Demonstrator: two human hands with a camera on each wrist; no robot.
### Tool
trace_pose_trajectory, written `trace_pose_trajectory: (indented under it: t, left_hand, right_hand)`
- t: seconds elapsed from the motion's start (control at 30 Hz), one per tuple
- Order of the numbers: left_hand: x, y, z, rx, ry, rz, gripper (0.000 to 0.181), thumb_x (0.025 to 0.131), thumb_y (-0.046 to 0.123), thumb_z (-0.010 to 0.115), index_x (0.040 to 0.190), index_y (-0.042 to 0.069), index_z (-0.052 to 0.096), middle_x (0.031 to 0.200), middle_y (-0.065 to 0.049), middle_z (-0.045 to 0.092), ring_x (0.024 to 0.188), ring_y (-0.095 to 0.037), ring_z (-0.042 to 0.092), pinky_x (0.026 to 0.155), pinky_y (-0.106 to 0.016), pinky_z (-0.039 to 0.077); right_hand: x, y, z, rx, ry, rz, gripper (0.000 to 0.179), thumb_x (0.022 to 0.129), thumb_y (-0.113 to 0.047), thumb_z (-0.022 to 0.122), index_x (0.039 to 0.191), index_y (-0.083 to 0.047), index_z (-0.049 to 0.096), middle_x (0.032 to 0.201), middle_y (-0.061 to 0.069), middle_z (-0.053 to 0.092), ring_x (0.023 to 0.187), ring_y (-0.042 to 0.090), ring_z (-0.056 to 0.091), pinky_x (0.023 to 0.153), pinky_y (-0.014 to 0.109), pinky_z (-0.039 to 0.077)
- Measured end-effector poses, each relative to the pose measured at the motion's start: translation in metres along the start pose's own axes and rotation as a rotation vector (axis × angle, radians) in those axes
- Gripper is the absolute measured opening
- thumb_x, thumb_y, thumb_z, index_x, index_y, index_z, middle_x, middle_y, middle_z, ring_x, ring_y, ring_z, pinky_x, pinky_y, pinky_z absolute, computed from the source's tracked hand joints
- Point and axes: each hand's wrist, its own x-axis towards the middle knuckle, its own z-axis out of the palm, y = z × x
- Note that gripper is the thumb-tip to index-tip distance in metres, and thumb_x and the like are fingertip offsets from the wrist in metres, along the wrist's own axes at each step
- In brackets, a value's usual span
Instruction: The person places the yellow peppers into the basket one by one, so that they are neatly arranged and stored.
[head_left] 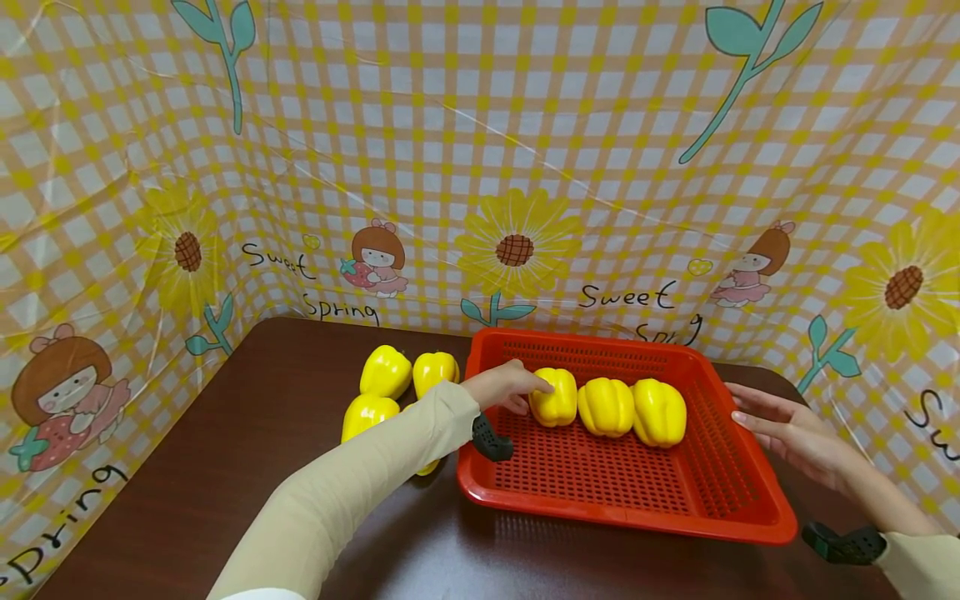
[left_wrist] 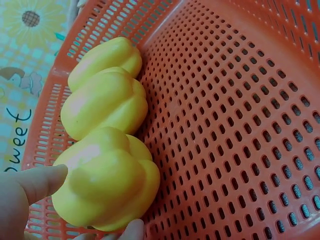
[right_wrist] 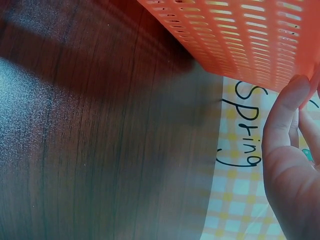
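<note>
Three yellow bell peppers lie in a row in a red plastic basket (head_left: 600,508). My left hand (head_left: 506,387) reaches over the left rim and holds the leftmost bell pepper (head_left: 557,400). In the left wrist view its thumb (left_wrist: 45,182) lies on one side of that pepper, with fingertips (left_wrist: 134,230) at the opposite side. The middle bell pepper (head_left: 606,407) and the right bell pepper (head_left: 660,413) sit beside it. My right hand (head_left: 795,433) is at the basket's right rim; in the right wrist view, thumb and fingers pinch the rim.
Outside the basket, to its left, several more yellow bell peppers (head_left: 386,372) rest on the dark wooden table (head_left: 225,467), some partly behind my left sleeve (head_left: 360,492). A checked cloth (head_left: 420,142) with printed flowers hangs around the table's back and sides.
</note>
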Motion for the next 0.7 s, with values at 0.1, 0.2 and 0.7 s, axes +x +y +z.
trace_pose_trajectory:
  t: [0.1,0.2,0.7]
  left_hand:
    - [-0.003,0.0,0.001,0.015,0.031,0.017,0.083,0.091,0.025,0.065,0.152,0.0,0.014,0.152,-0.019,0.028,0.118,-0.037,0.054,0.097,-0.041,0.052]
    - [-0.006,0.002,0.0,0.025,0.046,0.032,0.079,0.091,0.024,0.065,0.15,-0.001,0.018,0.148,-0.02,0.033,0.119,-0.038,0.053,0.099,-0.042,0.05]
    - [-0.027,0.011,-0.032,-0.03,-0.005,0.117,0.069,0.092,0.019,0.064,0.148,-0.001,0.029,0.153,-0.015,0.033,0.123,-0.039,0.053,0.096,-0.043,0.052]
  right_hand:
    - [0.0,0.001,0.0,0.001,-0.007,-0.007,0.046,0.101,-0.002,0.041,0.133,-0.033,0.051,0.119,-0.022,0.06,0.105,-0.001,0.063,0.081,0.022,0.057]
    - [0.0,0.001,0.0,0.003,-0.01,-0.013,0.046,0.101,-0.001,0.041,0.133,-0.033,0.051,0.12,-0.022,0.06,0.105,-0.001,0.063,0.081,0.021,0.056]
    - [0.001,0.0,0.001,0.007,-0.015,0.0,0.046,0.101,-0.002,0.041,0.131,-0.035,0.052,0.12,-0.024,0.059,0.105,-0.002,0.063,0.081,0.021,0.056]
